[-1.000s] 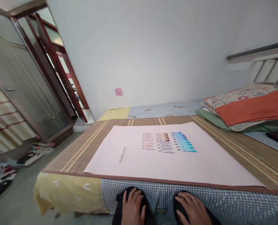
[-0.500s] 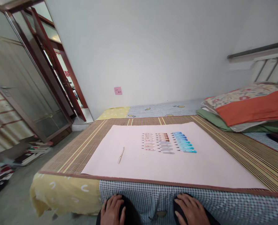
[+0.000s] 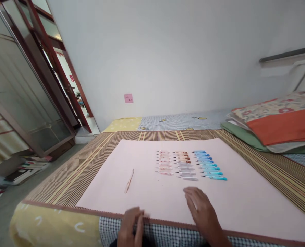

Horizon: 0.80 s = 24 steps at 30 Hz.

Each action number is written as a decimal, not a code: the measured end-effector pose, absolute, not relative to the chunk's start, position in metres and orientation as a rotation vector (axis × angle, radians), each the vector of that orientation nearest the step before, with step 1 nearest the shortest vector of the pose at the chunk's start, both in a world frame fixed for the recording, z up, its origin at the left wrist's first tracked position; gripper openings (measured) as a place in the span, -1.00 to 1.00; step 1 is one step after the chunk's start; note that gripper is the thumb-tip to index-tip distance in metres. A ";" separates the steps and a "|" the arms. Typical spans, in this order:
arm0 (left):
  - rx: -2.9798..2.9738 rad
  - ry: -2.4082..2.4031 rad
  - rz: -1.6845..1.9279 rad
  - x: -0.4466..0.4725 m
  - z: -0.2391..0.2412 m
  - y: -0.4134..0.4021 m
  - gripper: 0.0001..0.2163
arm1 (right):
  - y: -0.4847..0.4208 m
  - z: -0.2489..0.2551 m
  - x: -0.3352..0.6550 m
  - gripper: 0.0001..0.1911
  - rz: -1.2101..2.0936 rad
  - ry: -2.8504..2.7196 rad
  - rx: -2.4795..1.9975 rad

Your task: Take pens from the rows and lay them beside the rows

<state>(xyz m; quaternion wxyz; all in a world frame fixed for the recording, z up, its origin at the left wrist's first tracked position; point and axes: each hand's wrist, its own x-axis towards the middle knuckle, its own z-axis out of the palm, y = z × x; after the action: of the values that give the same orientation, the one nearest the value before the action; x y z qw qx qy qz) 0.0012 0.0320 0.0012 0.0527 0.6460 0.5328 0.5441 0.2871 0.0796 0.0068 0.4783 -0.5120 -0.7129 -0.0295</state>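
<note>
Pens (image 3: 187,169) in three groups

They are thin, pinkish, brown, gray and blue, with dark tips, around the pink sheet's (image 3: 237,206) middle. One pale pen (image 3: 129,181) lies nearer its left edge. The right hand (image 3: 200,207) is loosely open; the left hand (image 3: 130,223) is too blurry to tell.

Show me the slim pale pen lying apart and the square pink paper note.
Slim pale pen (image 3: 129,181): head view, middle of its barrel.
Square pink paper note (image 3: 128,98): head view, centre of its front.
</note>
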 end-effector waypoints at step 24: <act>0.688 1.291 1.687 0.048 0.035 0.210 -0.62 | 0.200 0.011 0.253 -0.81 0.320 -2.048 -1.661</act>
<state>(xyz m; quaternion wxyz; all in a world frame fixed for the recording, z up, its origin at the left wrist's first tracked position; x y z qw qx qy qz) 0.0476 0.2100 0.0347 0.4388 0.2767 0.5196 0.6789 0.2535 0.2002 0.0108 0.2404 -0.6069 -0.7484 0.1171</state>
